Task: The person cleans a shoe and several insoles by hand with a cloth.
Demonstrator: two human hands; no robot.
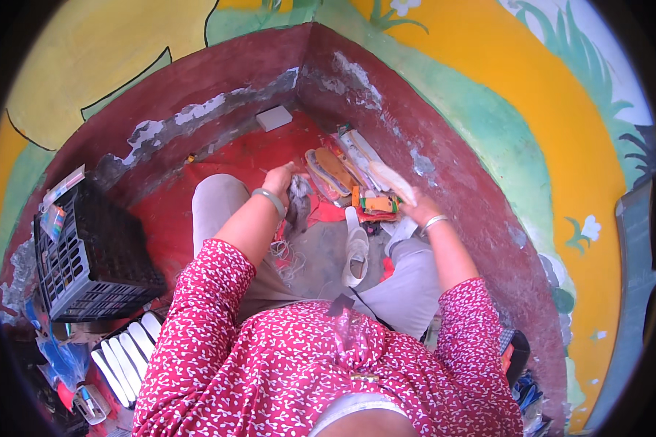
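My left hand [278, 179] is closed on a crumpled grey cloth [299, 202], which hangs over the floor between my knees. In my right hand [421, 210] is one end of a long pale insole [391, 180], with its other end pointing up and left. A beige shoe [356, 256] lies on the grey floor between my legs, with a white strip at its upper end. Beyond my hands lie several brown and grey insoles [331, 169]. A yellow-and-green box [380, 205] sits close to my right hand.
Loose white strings [289, 264] lie by my left leg. A black plastic crate [87, 255] stands at the left, above a row of white padded pieces [128, 357]. A white box [274, 118] rests near the corner of the peeling maroon wall [386, 124].
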